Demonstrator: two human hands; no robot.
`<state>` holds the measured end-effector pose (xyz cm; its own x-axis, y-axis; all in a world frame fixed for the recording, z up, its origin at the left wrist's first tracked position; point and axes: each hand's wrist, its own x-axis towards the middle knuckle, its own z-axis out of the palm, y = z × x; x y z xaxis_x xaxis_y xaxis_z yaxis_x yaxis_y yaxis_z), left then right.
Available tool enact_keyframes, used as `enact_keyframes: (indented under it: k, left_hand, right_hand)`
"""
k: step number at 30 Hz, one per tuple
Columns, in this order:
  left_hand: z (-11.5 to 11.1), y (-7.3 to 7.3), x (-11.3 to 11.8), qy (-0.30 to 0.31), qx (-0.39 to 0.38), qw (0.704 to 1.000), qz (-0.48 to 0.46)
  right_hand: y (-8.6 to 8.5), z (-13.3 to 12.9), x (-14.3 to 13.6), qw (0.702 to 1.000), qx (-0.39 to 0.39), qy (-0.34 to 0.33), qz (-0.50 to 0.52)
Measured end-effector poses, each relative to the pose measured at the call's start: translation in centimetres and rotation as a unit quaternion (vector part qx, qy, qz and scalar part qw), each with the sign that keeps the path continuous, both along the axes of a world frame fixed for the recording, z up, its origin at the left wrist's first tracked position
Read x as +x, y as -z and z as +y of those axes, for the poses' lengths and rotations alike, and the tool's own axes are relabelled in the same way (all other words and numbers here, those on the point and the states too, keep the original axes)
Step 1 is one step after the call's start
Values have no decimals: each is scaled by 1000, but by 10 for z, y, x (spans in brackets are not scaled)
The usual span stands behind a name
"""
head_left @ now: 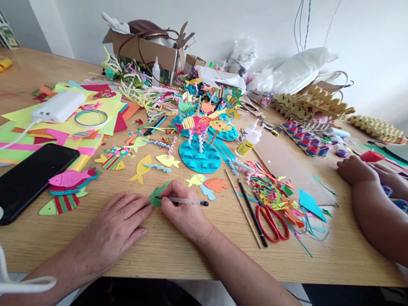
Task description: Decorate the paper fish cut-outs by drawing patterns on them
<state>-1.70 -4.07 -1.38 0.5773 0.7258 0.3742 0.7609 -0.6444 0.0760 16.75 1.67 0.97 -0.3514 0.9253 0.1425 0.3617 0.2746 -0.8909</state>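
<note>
A small green paper cutout (158, 193), partly covered by fingers, lies on the table in front of me. My right hand (183, 210) is closed around a pen (191, 201), its tip at the cutout. Flat on the table, my left hand (120, 225) has its fingers stretched out and the fingertips touching the cutout's near left edge. Just beyond are a yellow paper fish (142, 168) and an orange paper fish (215, 185). A pink paper fish (69, 179) rests on other fish cutouts left of my left hand.
Red-handled scissors (272, 224), a black pencil and a wooden stick lie at right. A black phone (17, 184) and coloured paper (1, 135) are at left. Ahead stand a blue base (199, 157) with paper fish and glue bottles (248, 142). Another person's arms (381, 200) reach in from the right.
</note>
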Motion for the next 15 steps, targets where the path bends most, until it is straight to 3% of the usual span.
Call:
enact_keyframes:
  k: [15]
  left_hand:
    - [0,1,0,1,12,1000,13]
  right_hand:
    - [-2,-1,1,1000,14,2,-10]
